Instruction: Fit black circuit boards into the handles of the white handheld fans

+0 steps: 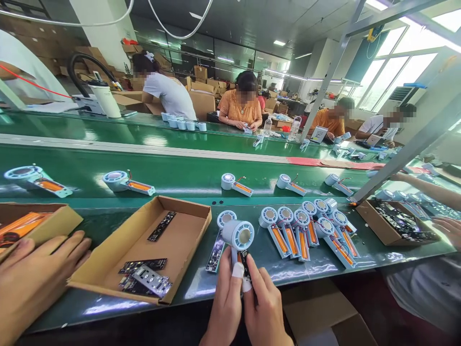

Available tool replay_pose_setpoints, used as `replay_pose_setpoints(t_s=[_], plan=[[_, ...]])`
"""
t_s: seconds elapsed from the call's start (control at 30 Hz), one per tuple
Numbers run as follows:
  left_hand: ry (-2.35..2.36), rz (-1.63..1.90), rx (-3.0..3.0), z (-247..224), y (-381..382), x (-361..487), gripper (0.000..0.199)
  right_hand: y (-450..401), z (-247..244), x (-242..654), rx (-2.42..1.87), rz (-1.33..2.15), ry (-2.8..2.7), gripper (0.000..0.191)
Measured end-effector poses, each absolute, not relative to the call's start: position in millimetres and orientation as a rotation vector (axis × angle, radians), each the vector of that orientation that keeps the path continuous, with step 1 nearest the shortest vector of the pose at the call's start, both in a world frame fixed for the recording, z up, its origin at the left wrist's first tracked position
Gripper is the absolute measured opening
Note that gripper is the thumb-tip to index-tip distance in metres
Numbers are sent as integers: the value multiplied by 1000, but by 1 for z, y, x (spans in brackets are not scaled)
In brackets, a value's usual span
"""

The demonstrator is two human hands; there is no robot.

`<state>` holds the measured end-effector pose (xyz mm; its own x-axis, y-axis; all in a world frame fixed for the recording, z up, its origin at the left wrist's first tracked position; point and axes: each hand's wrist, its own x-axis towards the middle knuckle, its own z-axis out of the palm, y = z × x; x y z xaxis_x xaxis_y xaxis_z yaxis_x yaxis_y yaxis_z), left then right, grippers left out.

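In front of me my left hand (227,293) is closed around the handle of a light-blue handheld fan housing (237,234), its round head up. My right hand (264,295) pinches a narrow black circuit board (245,262) against that handle. White covers wrap both thumb tips. Just behind lies another fan housing (226,218) with a circuit board (216,252) along its handle. To the right, several fan housings with orange batteries (302,240) lie bunched together. Left of my hands, a shallow cardboard tray (187,259) holds several loose circuit boards (151,281).
A co-worker's hand (39,274) rests by a cardboard box (68,223) of orange batteries at left. At right stands a box of boards (382,230), near another co-worker's hand (446,228). Spaced fan housings line the green conveyor belt (180,168). A metal post (329,72) rises on the right.
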<state>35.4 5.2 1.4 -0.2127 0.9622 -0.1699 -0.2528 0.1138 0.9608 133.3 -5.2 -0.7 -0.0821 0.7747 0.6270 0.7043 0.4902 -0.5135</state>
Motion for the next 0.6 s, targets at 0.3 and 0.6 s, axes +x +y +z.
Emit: replay_pose_setpoints(t_s=[0.3, 0.6], plan=[[1320, 1371, 794, -15, 9, 32, 65, -5, 13, 134, -1325, -194, -2146, 59], [1137, 1361, 690, -3, 12, 27, 53, 11, 36, 171, -1148, 673, -2399, 79]])
